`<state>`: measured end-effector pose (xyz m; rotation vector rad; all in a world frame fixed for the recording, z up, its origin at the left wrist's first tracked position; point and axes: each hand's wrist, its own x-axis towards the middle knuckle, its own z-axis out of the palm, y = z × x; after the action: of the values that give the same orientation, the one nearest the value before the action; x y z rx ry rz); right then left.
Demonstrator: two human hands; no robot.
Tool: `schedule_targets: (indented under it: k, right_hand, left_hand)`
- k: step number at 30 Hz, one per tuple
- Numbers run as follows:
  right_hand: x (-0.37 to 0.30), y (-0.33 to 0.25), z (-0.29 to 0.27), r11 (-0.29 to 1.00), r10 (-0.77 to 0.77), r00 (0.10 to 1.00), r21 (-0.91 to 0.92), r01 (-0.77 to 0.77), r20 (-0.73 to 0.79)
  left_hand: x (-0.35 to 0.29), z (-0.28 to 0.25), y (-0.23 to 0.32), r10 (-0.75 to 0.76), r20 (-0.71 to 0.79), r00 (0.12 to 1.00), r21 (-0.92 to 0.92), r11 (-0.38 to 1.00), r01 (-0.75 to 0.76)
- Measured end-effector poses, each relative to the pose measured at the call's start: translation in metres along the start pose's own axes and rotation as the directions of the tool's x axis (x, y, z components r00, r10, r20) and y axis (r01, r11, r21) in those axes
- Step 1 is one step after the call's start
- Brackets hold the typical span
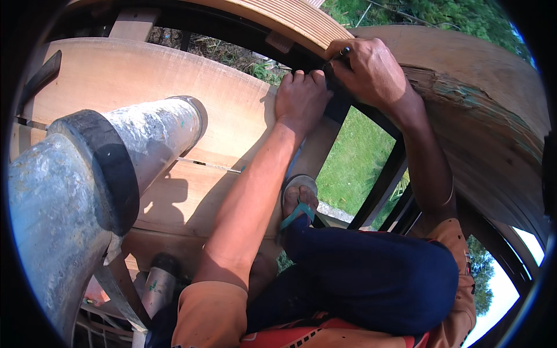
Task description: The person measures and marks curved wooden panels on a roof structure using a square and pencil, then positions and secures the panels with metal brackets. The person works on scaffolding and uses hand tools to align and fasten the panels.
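Observation:
My right hand is closed around a thin dark rod-like tool, whose rounded end pokes out between thumb and fingers. Its other end is too small and shaded to make out. Just left of it, my left hand has its fingers curled at the edge of a dark beam; whatever it may grip is hidden. Both hands are close together, beneath the end of a ribbed wooden board.
Wide wooden planks lie to the left, under a paint-spattered metal pipe with a dark collar. A weathered, splintered timber rises on the right. Grass shows below through the dark frame. My sandalled foot rests on wood.

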<state>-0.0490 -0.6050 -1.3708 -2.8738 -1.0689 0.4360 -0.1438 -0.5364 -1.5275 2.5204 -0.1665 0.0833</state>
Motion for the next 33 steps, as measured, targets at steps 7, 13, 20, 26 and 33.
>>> schedule_targets:
  k: [7,13,20,26,33]
  right_hand:
    - [0.013,0.004,0.014,0.996,-0.026,0.999,-0.09,0.027,0.019]
    - [0.012,0.009,0.019,0.99,-0.049,0.998,-0.133,0.052,0.026]
    - [0.02,0.006,0.011,0.988,-0.004,0.995,-0.152,0.019,0.097]
    - [0.013,0.01,0.011,0.986,0.008,0.993,-0.168,0.013,0.121]
    - [0.029,0.015,0.027,0.985,-0.064,0.993,-0.156,0.079,0.102]
  left_hand:
    - [-0.001,0.005,-0.006,-0.033,0.012,0.999,0.026,0.999,0.033]
    - [-0.005,0.004,-0.004,-0.025,-0.026,0.999,0.002,1.0,0.025]
    - [0.0,-0.003,-0.007,-0.023,-0.002,1.0,0.013,1.0,0.023]
    - [0.0,0.002,-0.002,-0.006,0.009,1.0,-0.016,1.0,0.006]
    - [-0.001,0.0,-0.013,-0.069,0.024,0.997,0.03,0.997,0.068]
